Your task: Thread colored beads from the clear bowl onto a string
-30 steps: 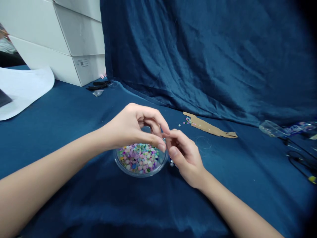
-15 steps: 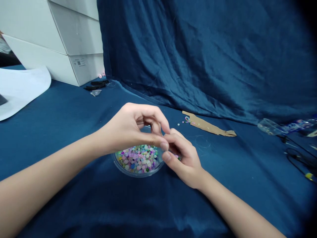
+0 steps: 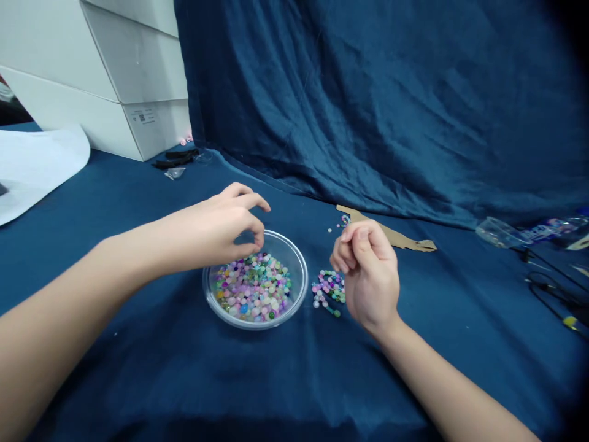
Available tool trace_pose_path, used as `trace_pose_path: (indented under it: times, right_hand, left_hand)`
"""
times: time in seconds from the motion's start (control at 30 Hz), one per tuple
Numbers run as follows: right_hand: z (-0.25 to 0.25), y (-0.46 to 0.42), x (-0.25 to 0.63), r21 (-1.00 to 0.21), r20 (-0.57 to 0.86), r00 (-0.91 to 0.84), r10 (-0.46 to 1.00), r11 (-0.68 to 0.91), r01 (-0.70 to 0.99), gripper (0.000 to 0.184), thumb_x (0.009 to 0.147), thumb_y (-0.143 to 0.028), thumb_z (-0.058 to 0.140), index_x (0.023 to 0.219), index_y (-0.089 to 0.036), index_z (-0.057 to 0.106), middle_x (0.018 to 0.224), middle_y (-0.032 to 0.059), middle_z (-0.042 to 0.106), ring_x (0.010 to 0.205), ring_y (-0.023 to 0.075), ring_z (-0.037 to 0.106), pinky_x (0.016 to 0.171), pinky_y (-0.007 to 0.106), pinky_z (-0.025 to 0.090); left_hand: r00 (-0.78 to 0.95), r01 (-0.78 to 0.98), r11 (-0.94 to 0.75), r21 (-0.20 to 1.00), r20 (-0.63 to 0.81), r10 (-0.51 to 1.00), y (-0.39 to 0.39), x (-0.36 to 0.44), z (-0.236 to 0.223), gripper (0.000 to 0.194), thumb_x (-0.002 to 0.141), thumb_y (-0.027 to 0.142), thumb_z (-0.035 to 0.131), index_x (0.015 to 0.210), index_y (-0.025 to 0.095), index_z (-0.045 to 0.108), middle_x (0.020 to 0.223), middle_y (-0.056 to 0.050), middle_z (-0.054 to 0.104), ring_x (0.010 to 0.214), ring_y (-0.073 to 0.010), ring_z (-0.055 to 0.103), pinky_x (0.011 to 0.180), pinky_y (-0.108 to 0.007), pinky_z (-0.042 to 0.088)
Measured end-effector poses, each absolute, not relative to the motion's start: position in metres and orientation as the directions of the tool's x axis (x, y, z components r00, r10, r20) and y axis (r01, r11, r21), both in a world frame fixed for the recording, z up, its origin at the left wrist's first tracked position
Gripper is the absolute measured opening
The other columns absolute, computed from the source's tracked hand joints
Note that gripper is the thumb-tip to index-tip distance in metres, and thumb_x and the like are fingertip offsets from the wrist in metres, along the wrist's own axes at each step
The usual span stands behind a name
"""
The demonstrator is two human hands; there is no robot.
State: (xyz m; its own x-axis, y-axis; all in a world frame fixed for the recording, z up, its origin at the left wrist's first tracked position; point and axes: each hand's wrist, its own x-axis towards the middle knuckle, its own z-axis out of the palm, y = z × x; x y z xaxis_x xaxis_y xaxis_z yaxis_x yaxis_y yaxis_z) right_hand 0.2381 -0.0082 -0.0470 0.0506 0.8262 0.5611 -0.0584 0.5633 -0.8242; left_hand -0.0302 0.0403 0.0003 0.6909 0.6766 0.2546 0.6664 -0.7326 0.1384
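Observation:
A clear round bowl holds many small beads in pink, purple, green, blue and white. Over its far left part hovers my left hand, palm down. Its thumb and index fingertips come together in a pinch while the other fingers stay extended; anything between the tips is too small to see. My right hand is raised to the right of the bowl, thumb pressed against curled fingers, their contents hidden. Beside that hand, beads in a curved strand lie on the blue cloth, partly covered by the hand.
A torn cardboard strip lies behind my right hand, with a few beads near its left end. White boxes and a white sheet occupy the left. Clear packaging and dark cables are at right.
My hands were together over the bowl's right side. The left has moved left over the beads; the right has moved right and turned upward, uncovering the bowl's rim and the bead strand.

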Motion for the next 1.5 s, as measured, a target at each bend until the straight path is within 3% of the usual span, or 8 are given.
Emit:
trace_pose_path:
  times: [0.1,0.37,0.57,0.67,0.77,0.87,0.97,1.5]
  right_hand:
    - [-0.048,-0.009,0.238,-0.846,0.532,0.004,0.847,0.532,-0.043,0.032,0.109,-0.046,0.062,0.087,-0.024,0.063,0.061,-0.0088,0.028,0.051,0.0117,0.023,0.046,0.026,0.023]
    - [-0.05,-0.011,0.237,-0.863,0.504,-0.047,0.862,0.501,-0.071,0.031,0.109,-0.041,0.063,0.086,-0.022,0.067,0.062,-0.0079,0.032,0.053,0.0115,0.024,0.049,0.027,0.024]
    - [-0.051,-0.012,0.236,-0.879,0.477,-0.069,0.876,0.476,-0.031,0.034,0.109,-0.046,0.063,0.086,-0.021,0.068,0.061,-0.0071,0.036,0.052,0.0118,0.027,0.05,0.028,0.026]
    - [-0.054,-0.014,0.236,-0.869,0.489,-0.102,0.866,0.495,0.032,0.034,0.109,-0.048,0.064,0.088,-0.021,0.072,0.065,-0.0043,0.045,0.055,0.0124,0.033,0.052,0.028,0.029]
    - [-0.054,-0.018,0.237,-0.821,0.545,-0.137,0.827,0.56,0.109,0.029,0.11,-0.044,0.064,0.093,-0.023,0.077,0.071,-0.0019,0.055,0.057,0.0128,0.042,0.053,0.028,0.033]
    - [-0.052,-0.023,0.238,-0.768,0.599,-0.169,0.782,0.622,0.155,0.023,0.111,-0.037,0.064,0.098,-0.026,0.079,0.07,-0.0023,0.06,0.056,0.0127,0.047,0.053,0.028,0.038]
    - [-0.051,-0.027,0.237,-0.706,0.652,-0.193,0.733,0.68,0.198,0.02,0.111,-0.033,0.063,0.099,-0.027,0.079,0.071,-0.0021,0.065,0.057,0.0138,0.052,0.055,0.029,0.043]
    - [-0.046,-0.027,0.236,-0.59,0.721,-0.273,0.637,0.771,0.241,0.019,0.109,-0.018,0.062,0.093,-0.023,0.07,0.078,-0.0026,0.069,0.063,0.0114,0.058,0.06,0.024,0.047]
  left_hand:
    - [0.699,0.705,-0.708,0.053,0.12,0.705,0.043,-0.033,-0.004,0.017,0.093,0.034,0.071,0.089,0.031,0.088,0.149,-0.008,0.066,0.146,-0.0376,0.047,0.111,-0.054,0.05]
    - [0.685,0.728,-0.685,-0.004,0.037,0.728,0.04,-0.026,-0.005,0.015,0.093,0.033,0.075,0.096,0.035,0.089,0.142,-0.007,0.069,0.139,-0.0348,0.053,0.104,-0.047,0.053]
    - [0.679,0.733,-0.68,-0.013,0.072,0.73,0.037,-0.023,-0.003,0.018,0.093,0.029,0.075,0.08,0.03,0.088,0.131,-0.006,0.072,0.129,-0.0319,0.059,0.09,-0.036,0.051]
    - [0.683,0.687,-0.719,0.107,0.244,0.689,0.037,-0.02,0.001,0.013,0.092,0.029,0.079,0.083,0.031,0.088,0.133,-0.004,0.073,0.129,-0.0313,0.06,0.097,-0.039,0.05]
    - [0.665,0.499,-0.783,0.372,0.414,0.621,0.033,-0.014,0.008,0.008,0.093,0.03,0.08,0.093,0.028,0.088,0.119,-0.003,0.082,0.113,-0.0237,0.071,0.099,-0.035,0.054]
    - [0.631,0.292,-0.685,0.668,0.403,0.662,0.024,-0.004,0.012,0.012,0.092,0.028,0.082,0.101,0.022,0.088,0.096,-0.001,0.086,0.088,-0.0163,0.078,0.085,-0.025,0.06]
    - [0.602,0.136,-0.543,0.828,0.366,0.709,0.018,0.004,0.011,0.01,0.088,0.021,0.085,0.097,0.02,0.088,0.092,-0.002,0.087,0.085,-0.0169,0.082,0.081,-0.023,0.064]
    - [0.613,-0.011,-0.328,0.945,0.265,0.744,0.02,0.007,0.0,0.016,0.077,0.017,0.096,0.092,0.017,0.09,0.093,-0.007,0.088,0.09,-0.02,0.084,0.083,-0.022,0.07]
